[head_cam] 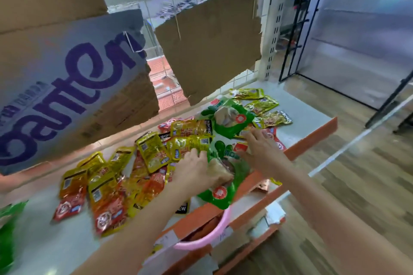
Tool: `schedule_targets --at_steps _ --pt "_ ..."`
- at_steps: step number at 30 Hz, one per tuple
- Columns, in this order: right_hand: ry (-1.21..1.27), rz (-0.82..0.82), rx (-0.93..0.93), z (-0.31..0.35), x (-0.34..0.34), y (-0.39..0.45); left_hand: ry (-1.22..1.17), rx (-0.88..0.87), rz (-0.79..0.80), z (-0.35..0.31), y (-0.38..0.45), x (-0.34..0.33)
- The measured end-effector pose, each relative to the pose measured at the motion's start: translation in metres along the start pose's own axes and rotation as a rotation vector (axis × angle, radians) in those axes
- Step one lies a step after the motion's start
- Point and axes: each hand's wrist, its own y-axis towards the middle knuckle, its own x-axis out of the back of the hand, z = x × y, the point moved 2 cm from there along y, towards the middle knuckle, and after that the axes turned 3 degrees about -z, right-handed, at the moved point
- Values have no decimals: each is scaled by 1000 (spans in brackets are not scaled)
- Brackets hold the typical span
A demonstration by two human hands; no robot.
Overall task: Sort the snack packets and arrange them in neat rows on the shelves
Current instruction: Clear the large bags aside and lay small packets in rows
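Observation:
A loose pile of snack packets covers the white shelf (299, 123). Several yellow packets (152, 154) and red-orange packets (107, 212) lie at the left and middle. Yellow-green packets (261, 105) lie at the far right. One large green packet (232, 118) rests further back. My left hand (194, 169) grips the edge of a second large green packet (220, 190) near the shelf's front lip. My right hand (261, 147) reaches over small red packets (272, 135), fingers stretched flat and touching them.
Torn cardboard sheets (212, 51) hang behind the shelf, one grey with purple lettering (67, 87) at left. A pink bowl (201, 239) sits on the lower shelf below the orange shelf edge (312, 143). A black metal rack (297, 24) stands at right over wooden floor (357, 185).

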Motion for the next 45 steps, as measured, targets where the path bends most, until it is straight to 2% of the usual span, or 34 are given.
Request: schedule_targets --at_steps 3,6,11,15,18,22,30,32,34,35,36,38,41,43,45 --pt "88 25 -47 -7 1 28 -170 107 67 -2 5 -1" --pt "158 -24 -90 -11 5 58 -404 152 94 -1 3 -1" --pt "111 -43 -122 -18 0 102 -896 110 -45 13 -13 7" --pt "-26 -11 -169 -20 -18 121 -1349 257 -78 35 -27 21" --pt "39 -31 -218 -20 -21 129 -1486 365 -99 52 -31 19" --pt "18 -201 -108 -11 -10 113 -1601 400 -128 68 -35 16" --pt "588 -301 115 59 30 51 -1703 508 -213 94 -53 14" --pt "910 -244 240 86 39 32 -1748 529 -251 106 -61 15" --pt "1240 -39 283 113 37 17 -1828 552 -261 119 -72 18" --pt "1285 69 277 125 27 13 -1880 534 -258 124 -79 20" --pt "1248 156 282 138 15 11 -1932 514 -258 130 -86 22" --pt "973 243 311 165 -15 8 -1939 445 -302 144 -101 24" --pt "626 285 296 201 -50 3 -1599 500 -466 171 -133 23" --pt "552 325 366 228 -61 -6 -1407 615 -509 193 -158 20" --pt "503 382 432 254 -70 -15 -1338 659 -561 218 -185 17"
